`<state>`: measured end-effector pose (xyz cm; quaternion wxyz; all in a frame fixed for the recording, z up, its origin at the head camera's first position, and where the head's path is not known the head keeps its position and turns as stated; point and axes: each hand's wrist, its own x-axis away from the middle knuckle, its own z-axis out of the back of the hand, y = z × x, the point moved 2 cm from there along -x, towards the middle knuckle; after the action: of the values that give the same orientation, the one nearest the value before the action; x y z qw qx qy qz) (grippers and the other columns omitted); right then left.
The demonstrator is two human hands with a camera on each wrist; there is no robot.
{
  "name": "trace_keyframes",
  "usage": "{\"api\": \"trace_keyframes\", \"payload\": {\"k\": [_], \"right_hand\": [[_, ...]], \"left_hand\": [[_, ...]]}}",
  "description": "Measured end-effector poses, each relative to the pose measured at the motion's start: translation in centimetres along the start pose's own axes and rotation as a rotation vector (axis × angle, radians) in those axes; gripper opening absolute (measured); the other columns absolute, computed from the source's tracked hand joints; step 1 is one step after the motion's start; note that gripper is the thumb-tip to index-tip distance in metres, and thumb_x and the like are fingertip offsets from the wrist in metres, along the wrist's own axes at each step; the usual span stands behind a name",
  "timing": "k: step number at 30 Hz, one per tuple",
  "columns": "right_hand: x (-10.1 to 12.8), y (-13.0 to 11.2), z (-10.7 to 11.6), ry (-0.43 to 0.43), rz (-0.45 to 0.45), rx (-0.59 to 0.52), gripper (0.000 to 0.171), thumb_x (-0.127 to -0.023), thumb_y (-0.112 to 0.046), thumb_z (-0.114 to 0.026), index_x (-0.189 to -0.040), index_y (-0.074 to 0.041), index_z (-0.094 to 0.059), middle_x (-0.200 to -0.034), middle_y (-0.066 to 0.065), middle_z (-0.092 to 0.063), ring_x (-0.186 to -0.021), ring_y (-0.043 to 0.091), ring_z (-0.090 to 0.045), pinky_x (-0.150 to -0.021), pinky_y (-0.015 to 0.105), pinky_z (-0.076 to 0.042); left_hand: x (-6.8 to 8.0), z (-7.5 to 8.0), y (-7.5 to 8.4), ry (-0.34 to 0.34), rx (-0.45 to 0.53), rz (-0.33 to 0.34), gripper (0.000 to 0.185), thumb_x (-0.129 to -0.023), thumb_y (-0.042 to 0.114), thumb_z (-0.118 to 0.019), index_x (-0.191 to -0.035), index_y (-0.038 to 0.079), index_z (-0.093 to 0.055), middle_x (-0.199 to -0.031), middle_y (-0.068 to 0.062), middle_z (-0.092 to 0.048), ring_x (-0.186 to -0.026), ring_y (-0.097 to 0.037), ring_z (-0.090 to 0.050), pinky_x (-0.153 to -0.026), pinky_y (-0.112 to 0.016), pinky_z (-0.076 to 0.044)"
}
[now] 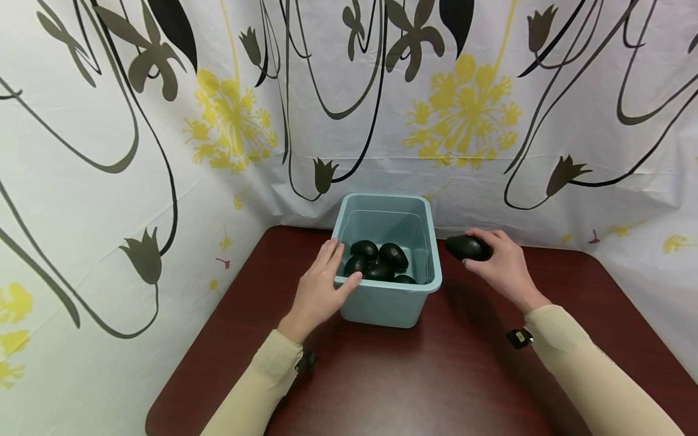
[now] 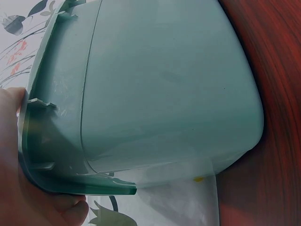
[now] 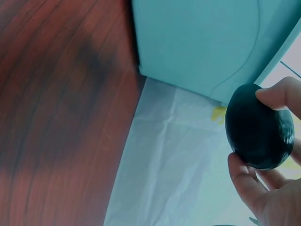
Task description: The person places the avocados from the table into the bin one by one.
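My right hand (image 1: 504,266) is pinching an avocado (image 1: 468,247) just right of the teal bin (image 1: 388,303) — long axis sideways, pointing at the rim. Left hand (image 1: 320,289) grips the bin's near-left corner, thumb over the edge.

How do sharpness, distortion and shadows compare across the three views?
Head view: sharp, with wide-angle bending at the edges and a soft shadow on the table beside the bin. Left wrist view: the left hand is blurred at the frame edge. Right wrist view: the avocado in the right hand is fairly sharp.
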<state>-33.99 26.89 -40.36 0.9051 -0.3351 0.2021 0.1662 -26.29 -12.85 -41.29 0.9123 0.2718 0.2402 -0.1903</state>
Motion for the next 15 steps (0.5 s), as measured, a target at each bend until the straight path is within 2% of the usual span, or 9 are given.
{"api": "trace_keyframes", "payload": {"k": [9, 15], "right_hand": [[-0.5, -1.4, 0.0, 0.047, -0.008, -0.022, 0.056, -0.086, -0.026, -0.08, -0.139, -0.024, -0.061, -0.123, 0.009, -0.055, -0.092, 0.027, -0.053, -0.074, 0.047, -0.046], [-0.9, -2.1, 0.0, 0.075, -0.003, -0.034, 0.055, -0.086, -0.028, -0.079, -0.138, -0.024, -0.061, -0.123, 0.008, -0.056, -0.095, 0.027, -0.056, -0.077, 0.046, -0.048]], "left_hand": [[0.0, 0.0, -0.1, 0.008, -0.001, -0.015, 0.082, -0.099, 0.064, -0.047, -0.154, 0.003, -0.04, -0.161, -0.013, -0.032, -0.15, -0.023, -0.025, -0.105, -0.05, -0.043], [0.0, 0.0, 0.0, 0.008, 0.004, -0.015, 0.082, -0.099, 0.064, -0.048, -0.154, 0.003, -0.04, -0.161, -0.013, -0.033, -0.15, -0.022, -0.026, -0.105, -0.049, -0.043]]}}
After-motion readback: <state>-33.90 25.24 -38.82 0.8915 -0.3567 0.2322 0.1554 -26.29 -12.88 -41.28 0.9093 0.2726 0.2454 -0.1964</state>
